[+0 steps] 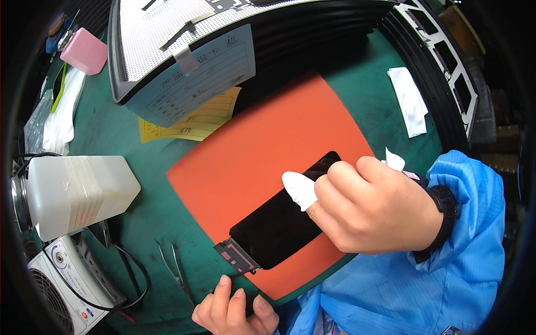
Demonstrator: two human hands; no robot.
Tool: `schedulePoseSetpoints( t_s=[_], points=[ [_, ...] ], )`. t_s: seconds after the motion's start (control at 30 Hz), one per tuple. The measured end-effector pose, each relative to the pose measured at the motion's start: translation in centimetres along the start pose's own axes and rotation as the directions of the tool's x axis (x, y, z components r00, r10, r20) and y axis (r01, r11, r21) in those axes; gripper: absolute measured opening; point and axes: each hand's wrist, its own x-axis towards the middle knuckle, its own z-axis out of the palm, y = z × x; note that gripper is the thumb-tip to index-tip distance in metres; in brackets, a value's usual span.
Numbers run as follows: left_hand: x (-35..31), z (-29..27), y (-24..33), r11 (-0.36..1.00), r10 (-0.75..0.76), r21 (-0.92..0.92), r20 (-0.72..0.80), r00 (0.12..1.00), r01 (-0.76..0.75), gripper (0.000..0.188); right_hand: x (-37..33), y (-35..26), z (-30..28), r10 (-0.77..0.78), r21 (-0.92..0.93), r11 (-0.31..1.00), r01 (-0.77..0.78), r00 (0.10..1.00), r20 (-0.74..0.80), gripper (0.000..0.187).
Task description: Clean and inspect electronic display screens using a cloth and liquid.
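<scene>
A black phone display panel (279, 223) lies slanted on an orange mat (268, 137). A small dark flex board (237, 255) sticks out from its lower left end. My right hand (371, 206) is closed on a folded white wiping cloth (300, 190), whose tip is over the panel's upper part; I cannot tell if it touches the glass. Another bit of the cloth shows above the knuckles. My left hand (237, 310) is at the mat's near edge, just below the flex board, fingers loosely bent and apart, with nothing visible in them.
Tweezers (176, 268) lie left of my left hand. Further left are a taped white bottle (84, 192) and a white fan unit (70, 287) with a black cable. A black bin (184, 33) with paper cards stands behind the mat. A folded white cloth (407, 101) lies far right; a pink bottle (85, 51), far left.
</scene>
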Motion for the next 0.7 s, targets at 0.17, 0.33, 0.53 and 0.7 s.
schedulePoseSetpoints(
  t_s=[0.17, 0.33, 0.53, 0.7],
  points=[
    [-0.2, 0.2, 0.0, 1.000, 0.001, 0.007, -0.015, 1.000, 0.000, 0.028, -0.8, 0.5, 0.3, 0.033, 0.005, 0.999, -0.033, 0.999, 0.002, 0.028],
    [-0.2, 0.1, 0.0, 1.000, 0.001, 0.019, -0.003, 1.000, -0.001, 0.028, -1.4, 1.0, 0.8, 0.072, 0.004, 0.997, -0.072, 0.997, -0.011, 0.017],
    [-0.2, 0.3, 0.2, 1.000, -0.008, 0.025, -0.022, 1.000, 0.008, 0.027, -2.2, 1.5, 1.9, 0.115, -0.026, 0.993, -0.118, 0.989, -0.094, 0.012],
    [-0.2, 0.5, 0.3, 1.000, -0.011, 0.014, -0.053, 0.999, 0.012, 0.028, -3.0, 2.1, 1.9, 0.153, 0.022, 0.988, -0.152, 0.984, -0.089, 0.012]
  ],
)
